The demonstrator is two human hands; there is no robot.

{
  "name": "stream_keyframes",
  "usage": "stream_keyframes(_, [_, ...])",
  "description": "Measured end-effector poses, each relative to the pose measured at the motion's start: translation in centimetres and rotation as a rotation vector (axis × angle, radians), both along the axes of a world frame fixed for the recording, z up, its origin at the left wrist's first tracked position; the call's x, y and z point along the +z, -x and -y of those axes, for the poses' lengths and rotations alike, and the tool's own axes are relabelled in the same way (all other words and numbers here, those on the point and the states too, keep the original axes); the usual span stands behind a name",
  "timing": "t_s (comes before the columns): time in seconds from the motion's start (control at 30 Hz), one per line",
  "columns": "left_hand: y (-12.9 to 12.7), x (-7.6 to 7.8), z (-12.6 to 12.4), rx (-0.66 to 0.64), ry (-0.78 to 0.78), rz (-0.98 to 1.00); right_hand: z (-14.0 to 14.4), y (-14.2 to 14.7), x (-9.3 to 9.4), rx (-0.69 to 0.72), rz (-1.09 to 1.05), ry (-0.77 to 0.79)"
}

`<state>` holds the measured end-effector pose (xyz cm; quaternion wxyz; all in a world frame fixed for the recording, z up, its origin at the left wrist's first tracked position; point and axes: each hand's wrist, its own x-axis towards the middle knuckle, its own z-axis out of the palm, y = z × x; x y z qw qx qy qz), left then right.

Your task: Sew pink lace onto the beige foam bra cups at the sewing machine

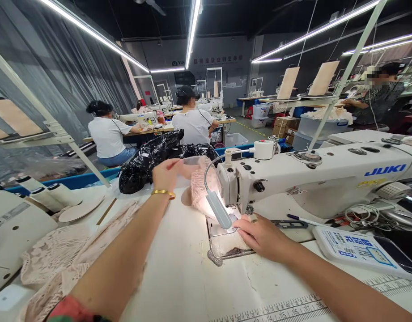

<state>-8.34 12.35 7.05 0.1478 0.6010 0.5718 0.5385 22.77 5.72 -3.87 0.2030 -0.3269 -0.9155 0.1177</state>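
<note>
My left hand (165,174), with a gold bangle at the wrist, is raised behind the sewing table and a little smeared by motion. Its fingers pinch the edge of a pale pink lace fabric (202,183), which hangs beside the sewing machine head. The fabric runs down toward the needle area, partly covered by a grey lamp (218,209) on a bendy neck. Low beside the needle of the white sewing machine (313,165) rests my right hand (264,235), a ring on one finger. Its thumb and fingertips are pressed together by the needle plate (226,243); what they hold is hidden.
More pink lace (58,250) lies on the left of the table. Black plastic bags (152,156) sit behind. A phone in a printed case (356,250), a pen (303,220) and cables lie right. A printed ruler (286,308) runs along the front. Several people work beyond.
</note>
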Motion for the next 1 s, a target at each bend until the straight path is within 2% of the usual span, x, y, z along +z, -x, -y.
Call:
stream_keyframes(0.07, [0.4, 1.0, 2.8, 0.104, -0.082, -0.101, 0.0, 0.0, 0.1, -0.007, 0.009, -0.003])
stream_keyframes(0.13, [-0.7, 0.4, 6.1, 0.084, -0.106, -0.226, 0.0, 0.1, 0.1, -0.016, 0.029, -0.007])
stream_keyframes(0.23, [-4.1, -3.3, 10.5, -0.146, 0.011, -0.600, -0.2, 0.1, 0.0, -0.037, 0.064, -0.018])
stream_keyframes(0.27, [-5.2, -4.7, 11.6, -0.272, 0.095, -0.687, -0.3, 0.2, -0.1, -0.043, 0.072, -0.020])
stream_keyframes(0.33, [-7.0, -7.0, 12.7, -0.421, 0.151, -0.785, -0.4, 0.2, -0.2, -0.050, 0.078, -0.016])
stream_keyframes(0.4, [-8.0, -8.1, 12.8, -0.499, 0.161, -0.834, -0.5, 0.1, -0.3, -0.052, 0.069, -0.005])
stream_keyframes(0.5, [-8.4, -8.3, 12.0, -0.515, 0.154, -0.867, -0.6, 0.1, -0.4, -0.047, 0.048, 0.009])
stream_keyframes(0.73, [-8.7, -9.2, 11.0, -0.407, -0.077, -0.887, -0.7, -0.1, -0.2, -0.028, 0.043, 0.033])
stream_keyframes(1.0, [-8.8, -9.2, 10.4, -0.372, -0.143, -0.907, -0.5, -0.1, -0.1, -0.026, 0.057, 0.028])
